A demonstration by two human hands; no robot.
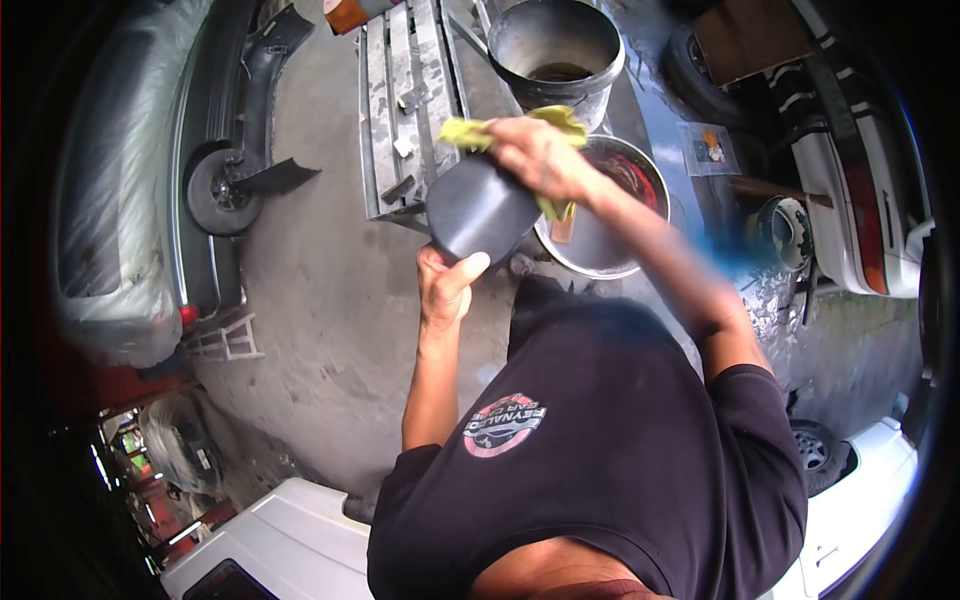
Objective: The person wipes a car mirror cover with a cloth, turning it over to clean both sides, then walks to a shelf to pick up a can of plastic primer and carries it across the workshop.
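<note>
A smooth dark grey rounded part is held up in front of my chest. My left hand grips its lower edge, with the thumb lying on its face. At the part's upper right edge, my right hand is closed on a yellow-green cloth, which hangs out on both sides of the fingers. The cloth touches or nearly touches the part; exactly where is hidden by the hand. Just behind my right hand lies a round basin with reddish and grey contents.
A large bucket stands beyond the basin. Left of it is a slatted metal bench with small items. A plastic-covered car and a loose wheel are at the left. A white vehicle and a tub are at the right.
</note>
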